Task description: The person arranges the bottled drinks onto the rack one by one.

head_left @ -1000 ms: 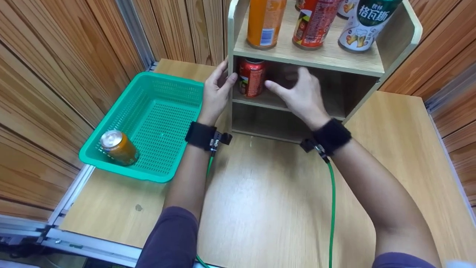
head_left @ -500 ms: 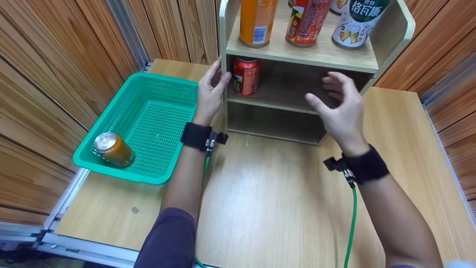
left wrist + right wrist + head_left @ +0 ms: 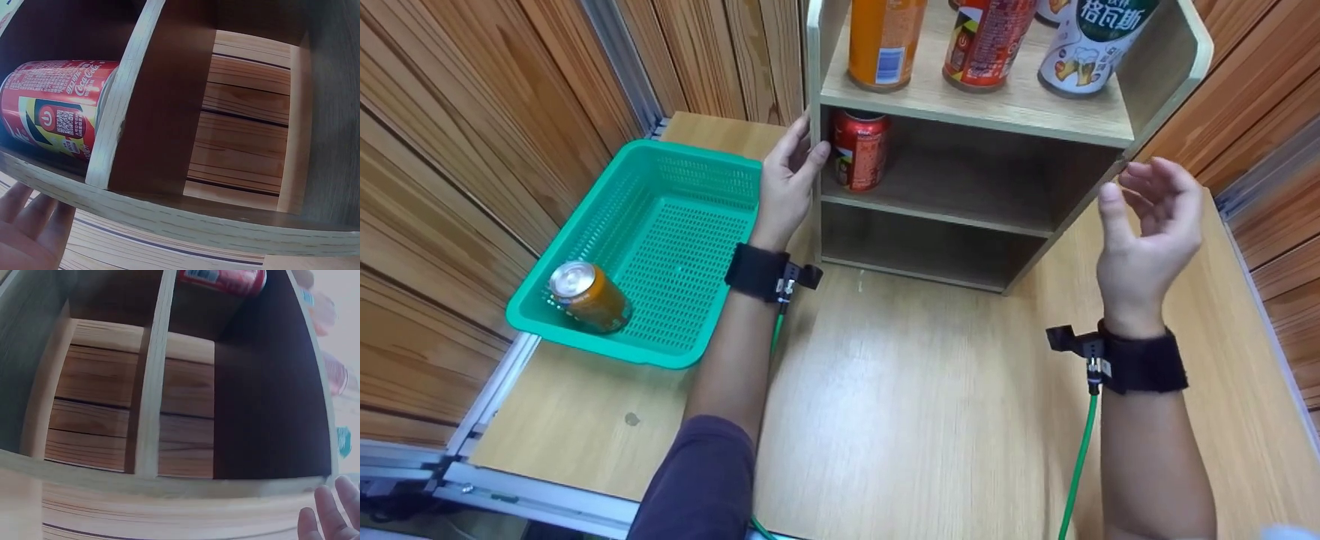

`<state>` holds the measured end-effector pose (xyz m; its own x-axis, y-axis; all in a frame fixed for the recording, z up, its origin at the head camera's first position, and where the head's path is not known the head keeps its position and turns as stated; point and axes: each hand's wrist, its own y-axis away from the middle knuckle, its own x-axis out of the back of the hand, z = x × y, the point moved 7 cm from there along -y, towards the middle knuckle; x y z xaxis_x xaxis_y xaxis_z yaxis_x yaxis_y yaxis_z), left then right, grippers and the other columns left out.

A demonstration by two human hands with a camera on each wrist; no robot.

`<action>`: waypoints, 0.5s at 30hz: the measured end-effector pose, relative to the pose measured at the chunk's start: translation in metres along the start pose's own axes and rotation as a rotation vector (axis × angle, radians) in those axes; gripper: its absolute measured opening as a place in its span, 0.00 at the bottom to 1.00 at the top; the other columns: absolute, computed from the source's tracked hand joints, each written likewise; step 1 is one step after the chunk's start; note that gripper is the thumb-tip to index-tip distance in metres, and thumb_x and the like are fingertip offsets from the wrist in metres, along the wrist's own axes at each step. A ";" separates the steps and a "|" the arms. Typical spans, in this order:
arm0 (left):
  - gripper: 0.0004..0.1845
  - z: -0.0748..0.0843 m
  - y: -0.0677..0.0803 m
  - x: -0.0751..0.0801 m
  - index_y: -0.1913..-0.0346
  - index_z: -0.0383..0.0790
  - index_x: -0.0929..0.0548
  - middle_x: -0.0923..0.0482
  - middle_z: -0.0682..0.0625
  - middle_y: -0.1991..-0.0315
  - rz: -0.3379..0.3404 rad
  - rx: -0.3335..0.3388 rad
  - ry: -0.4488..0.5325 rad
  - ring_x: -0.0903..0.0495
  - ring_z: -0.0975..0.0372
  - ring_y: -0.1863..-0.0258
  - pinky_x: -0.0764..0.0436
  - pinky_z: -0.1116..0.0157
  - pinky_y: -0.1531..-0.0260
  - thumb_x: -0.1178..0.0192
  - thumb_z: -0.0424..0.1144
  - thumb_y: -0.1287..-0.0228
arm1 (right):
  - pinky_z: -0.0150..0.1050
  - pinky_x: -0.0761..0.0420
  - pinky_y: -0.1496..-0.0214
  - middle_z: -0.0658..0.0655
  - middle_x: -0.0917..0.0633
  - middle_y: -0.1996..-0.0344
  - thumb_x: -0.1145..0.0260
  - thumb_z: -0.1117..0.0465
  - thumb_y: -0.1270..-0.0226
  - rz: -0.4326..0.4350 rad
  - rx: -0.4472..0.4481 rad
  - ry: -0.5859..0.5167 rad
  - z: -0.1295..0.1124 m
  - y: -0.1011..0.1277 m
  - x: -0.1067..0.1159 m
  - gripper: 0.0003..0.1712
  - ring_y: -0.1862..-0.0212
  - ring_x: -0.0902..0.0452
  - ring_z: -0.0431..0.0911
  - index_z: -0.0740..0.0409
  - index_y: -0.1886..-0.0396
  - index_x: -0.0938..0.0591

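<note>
A red Coca-Cola can stands upright at the left end of the wooden shelf unit's middle level; its printed label faces the left wrist view. My left hand rests against the outside of the unit's left side panel, thumb near the front edge, fingertips partly hidden behind the panel. Off the unit's right side, my right hand is raised with loosely bent fingers and nothing in it. In the right wrist view its fingertips show beside the panel edge.
Left of the unit sits a green plastic basket with an orange can tilted in its near corner. On the top level stand an orange bottle, a red bottle and a white-and-green one. Wooden walls enclose the table.
My right hand has drawn out of the middle level, away from the red can, and moved right past the unit's side. The left hand stays at the left panel.
</note>
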<state>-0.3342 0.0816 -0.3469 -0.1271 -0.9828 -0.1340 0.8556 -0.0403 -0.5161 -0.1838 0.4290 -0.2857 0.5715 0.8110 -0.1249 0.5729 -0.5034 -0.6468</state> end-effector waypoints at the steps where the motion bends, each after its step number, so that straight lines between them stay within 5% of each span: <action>1: 0.27 0.000 0.000 0.000 0.38 0.29 0.37 0.34 0.44 0.41 -0.001 -0.003 0.005 0.32 0.62 0.44 0.34 0.67 0.45 0.45 0.31 0.40 | 0.41 0.28 0.51 0.67 0.24 0.59 0.32 0.69 0.53 0.022 -0.024 -0.026 0.006 0.000 0.004 0.23 0.55 0.29 0.57 0.67 0.55 0.27; 15: 0.26 0.000 0.000 -0.001 0.38 0.30 0.37 0.31 0.44 0.43 0.003 -0.001 0.049 0.30 0.60 0.46 0.33 0.66 0.46 0.46 0.30 0.40 | 0.40 0.34 0.44 0.58 0.28 0.46 0.31 0.65 0.51 0.053 -0.228 -0.136 0.086 0.006 0.014 0.38 0.46 0.34 0.52 0.63 0.40 0.36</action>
<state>-0.3344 0.0823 -0.3466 -0.1490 -0.9730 -0.1763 0.8554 -0.0374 -0.5166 -0.2228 0.4631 -0.3564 0.5291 0.8064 -0.2642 0.6702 -0.5881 -0.4527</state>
